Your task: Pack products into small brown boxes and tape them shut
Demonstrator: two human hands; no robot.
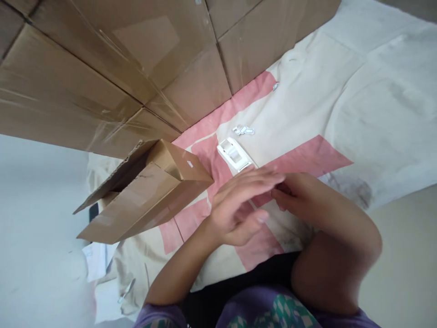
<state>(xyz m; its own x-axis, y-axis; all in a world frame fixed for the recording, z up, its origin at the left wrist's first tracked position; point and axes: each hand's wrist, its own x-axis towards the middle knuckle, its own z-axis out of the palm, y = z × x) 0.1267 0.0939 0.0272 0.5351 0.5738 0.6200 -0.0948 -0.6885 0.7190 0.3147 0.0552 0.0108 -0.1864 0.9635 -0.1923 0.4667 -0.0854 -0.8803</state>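
Note:
My left hand (pixel 239 200) reaches in from the lower left with its fingers stretched out together and the thumb apart, holding nothing that I can see. Its fingertips lie over the near end of a white plastic part (pixel 233 154) resting on the cloth. My right hand (pixel 302 193) comes from the right with the arm bent sharply. Its fingers are curled and meet the left fingertips, and what they pinch is hidden. Two or three small white pieces (pixel 244 130) lie just beyond the plastic part.
A small open cardboard box (pixel 146 196) lies on its side to the left of my hands. Large taped cardboard boxes (pixel 119 68) fill the top. A white cloth with pink patches (pixel 307 114) covers the surface. Another small white bit (pixel 275 85) lies farther off.

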